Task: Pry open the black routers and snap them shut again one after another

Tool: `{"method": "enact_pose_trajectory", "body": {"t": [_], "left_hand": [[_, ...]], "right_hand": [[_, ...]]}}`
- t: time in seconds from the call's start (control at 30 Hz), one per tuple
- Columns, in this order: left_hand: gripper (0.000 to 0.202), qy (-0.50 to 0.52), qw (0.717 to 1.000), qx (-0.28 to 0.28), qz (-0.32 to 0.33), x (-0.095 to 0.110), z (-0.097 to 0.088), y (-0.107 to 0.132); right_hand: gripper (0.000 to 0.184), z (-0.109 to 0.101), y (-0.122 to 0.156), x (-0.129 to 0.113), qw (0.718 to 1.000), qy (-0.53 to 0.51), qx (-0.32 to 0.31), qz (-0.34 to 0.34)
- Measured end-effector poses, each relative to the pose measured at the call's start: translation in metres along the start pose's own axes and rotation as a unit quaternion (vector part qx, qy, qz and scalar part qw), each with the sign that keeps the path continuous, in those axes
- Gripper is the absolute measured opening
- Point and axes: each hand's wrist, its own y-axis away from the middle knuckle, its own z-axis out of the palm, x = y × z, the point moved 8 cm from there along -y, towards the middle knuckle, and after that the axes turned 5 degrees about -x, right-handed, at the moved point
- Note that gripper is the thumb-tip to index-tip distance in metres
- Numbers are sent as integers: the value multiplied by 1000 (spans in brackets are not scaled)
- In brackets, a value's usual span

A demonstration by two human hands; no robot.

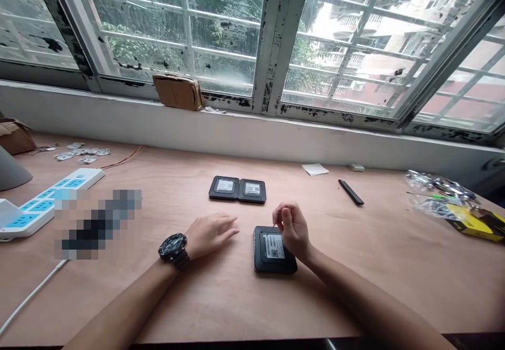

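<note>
A black square device with rounded corners and a white printed label [272, 263] lies flat on the table in front of me. Above its right side, my right hand [294, 232] is closed in a pinch on a thin metal pick-like tool [270, 230]. The tool's tip points down at the upper part of the device, near the label; whether it touches cannot be made out. My left hand [209, 234] rests on the table to the left of the device, fingers stretched out and holding nothing. A black wristwatch [173, 247] is on that wrist.
Two similar black devices [224, 188] lie side by side farther back. A black bar-shaped object [351, 192] is back right, near a white card [314, 169]. Plastic bags and a yellow-black box [473, 223] sit far right. A white power strip [87, 179] is left.
</note>
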Motion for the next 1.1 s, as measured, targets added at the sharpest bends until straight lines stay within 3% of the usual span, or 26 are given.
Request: {"method": "enact_pose_trajectory", "body": {"t": [0.13,0.27,0.47,0.63,0.73,0.83,0.97,1.03,1.1], "left_hand": [[35,13,1000,-3,-5,-1,-2,-1],[34,23,1000,-12,-13,-1,-1,-1],[32,32,999,-24,-29,-3,1,0],[31,37,999,-18,-28,-3,0,-1],[33,37,999,-6,-35,-8,-2,0],[32,31,999,16,-29,-8,-2,1],[34,22,996,58,66,22,6,-2],[52,5,991,36,131,47,18,-3],[67,-22,985,-7,172,69,32,-1]], "right_hand": [[24,15,-1,13,999,34,-30,-15],[21,14,0,19,999,36,-33,-23],[23,18,-2,19,998,-10,-69,-2],[20,22,-8,5,993,33,-117,13],[9,7,-12,-4,998,-1,-60,2],[11,-23,-13,-3,999,-36,22,-3],[13,-78,-9,2,992,68,99,-40],[13,-95,-8,4,977,190,64,-67],[10,-96,-8,12,949,303,-33,-76]]}}
